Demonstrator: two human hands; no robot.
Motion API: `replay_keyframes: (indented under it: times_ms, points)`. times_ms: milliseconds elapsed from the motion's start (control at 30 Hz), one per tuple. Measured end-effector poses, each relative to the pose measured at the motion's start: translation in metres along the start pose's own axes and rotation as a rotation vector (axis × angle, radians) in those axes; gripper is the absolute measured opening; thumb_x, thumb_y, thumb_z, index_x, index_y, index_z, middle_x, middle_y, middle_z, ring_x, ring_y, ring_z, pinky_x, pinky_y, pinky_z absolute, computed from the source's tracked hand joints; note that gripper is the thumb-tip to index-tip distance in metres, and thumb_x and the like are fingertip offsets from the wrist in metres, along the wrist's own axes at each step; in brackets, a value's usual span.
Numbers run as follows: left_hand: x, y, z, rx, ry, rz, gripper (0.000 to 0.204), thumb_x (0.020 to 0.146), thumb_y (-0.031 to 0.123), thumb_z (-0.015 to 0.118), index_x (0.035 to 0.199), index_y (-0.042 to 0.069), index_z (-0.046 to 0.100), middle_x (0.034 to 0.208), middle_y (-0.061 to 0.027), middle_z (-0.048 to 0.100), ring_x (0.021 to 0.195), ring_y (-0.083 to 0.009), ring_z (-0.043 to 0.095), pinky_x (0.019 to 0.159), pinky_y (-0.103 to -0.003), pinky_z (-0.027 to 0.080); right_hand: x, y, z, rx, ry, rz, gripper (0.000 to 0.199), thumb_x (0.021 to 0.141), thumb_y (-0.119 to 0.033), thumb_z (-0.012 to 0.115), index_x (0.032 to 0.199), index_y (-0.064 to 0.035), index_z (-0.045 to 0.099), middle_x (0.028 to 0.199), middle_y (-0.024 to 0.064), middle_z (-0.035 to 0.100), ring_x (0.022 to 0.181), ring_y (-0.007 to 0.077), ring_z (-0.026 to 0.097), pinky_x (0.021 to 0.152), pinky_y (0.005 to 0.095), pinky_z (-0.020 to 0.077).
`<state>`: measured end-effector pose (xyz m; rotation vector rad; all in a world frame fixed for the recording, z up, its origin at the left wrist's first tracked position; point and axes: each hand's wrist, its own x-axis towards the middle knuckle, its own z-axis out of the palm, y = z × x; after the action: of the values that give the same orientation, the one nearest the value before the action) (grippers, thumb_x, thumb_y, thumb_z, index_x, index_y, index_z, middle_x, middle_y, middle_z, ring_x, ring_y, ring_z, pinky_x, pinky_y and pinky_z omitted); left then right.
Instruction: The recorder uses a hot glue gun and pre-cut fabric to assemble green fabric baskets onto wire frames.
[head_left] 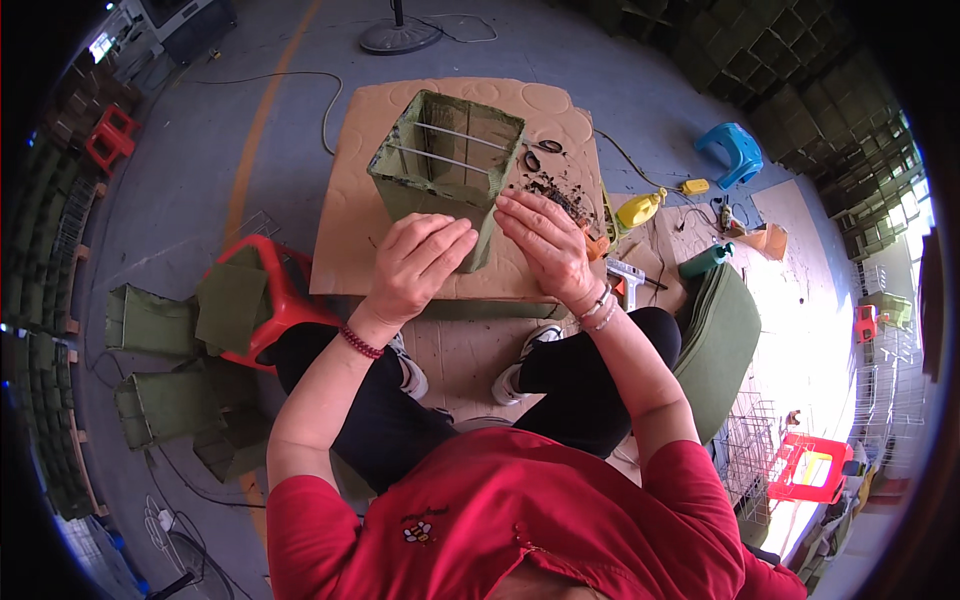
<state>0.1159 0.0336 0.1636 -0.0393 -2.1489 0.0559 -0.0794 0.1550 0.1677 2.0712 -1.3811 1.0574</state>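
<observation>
A green fabric box (440, 190) with an open top stands on the cardboard-covered table in front of me. Two pale rods (440, 160) cross its opening. In front of its near wall is my left hand (420, 258), fingers bent and pressed together; their tips hide whatever they pinch. At the box's near right corner, my right hand (548, 242) closes its fingertips on the edge. Black-handled scissors (543, 152) lie to the right of the box, beside dark scraps (560, 195). An orange-handled tool (597, 243) sits close to my right wrist.
A red stool (265, 310) stands left of the table, near several green fabric boxes (165, 405). To the right are a yellow bottle (640, 208), a glue gun (628, 280), a green bottle (706, 260), stacked green sheets (725, 340) and a blue stool (732, 152). Cables cross the floor.
</observation>
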Motion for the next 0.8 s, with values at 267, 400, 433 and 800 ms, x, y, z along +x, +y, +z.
replay_keyframes:
  times_ms: [267,400,433,800]
  points:
    - [0.009,-0.013,0.008,0.046,-0.013,0.038,0.031,0.08,0.01,0.06,0.108,0.002,0.066,0.112,-0.0083,0.064,0.104,-0.024,0.061,0.091,-0.039,0.051,0.011,0.009,0.004,0.016,-0.07,0.008,0.04,0.075,-0.007,0.06,0.113,0.0018,0.064,0.121,0.0152,0.062,0.117,0.0307,0.059,0.096,0.0414,0.0491]
    - [0.01,-0.016,0.01,0.072,-0.059,0.065,0.034,0.078,0.011,0.061,0.11,0.001,0.064,0.114,-0.0092,0.062,0.104,-0.0239,0.061,0.09,-0.039,0.051,0.02,0.009,0.0,-0.005,-0.111,0.004,0.038,0.074,-0.008,0.06,0.111,0.0019,0.063,0.119,0.0144,0.061,0.116,0.0301,0.058,0.094,0.0408,0.0498]
    - [0.012,-0.016,0.01,0.07,-0.059,0.065,0.034,0.078,0.011,0.061,0.11,0.001,0.064,0.114,-0.0092,0.062,0.104,-0.0239,0.061,0.09,-0.039,0.051,0.023,0.011,-0.002,-0.021,-0.127,-0.032,0.037,0.073,-0.009,0.06,0.109,0.0019,0.063,0.116,0.0141,0.061,0.114,0.0295,0.058,0.093,0.0406,0.0502]
    - [0.066,-0.036,-0.007,-0.571,-0.42,-0.279,0.032,0.079,0.001,0.069,0.107,0.003,0.054,0.087,-0.0116,0.062,0.081,-0.0283,0.064,0.071,-0.038,0.051,0.069,0.027,-0.025,0.058,-0.607,-0.313,0.019,0.075,-0.01,0.064,0.091,-0.0009,0.062,0.088,0.0106,0.059,0.091,0.0261,0.059,0.079,0.0354,0.0511]
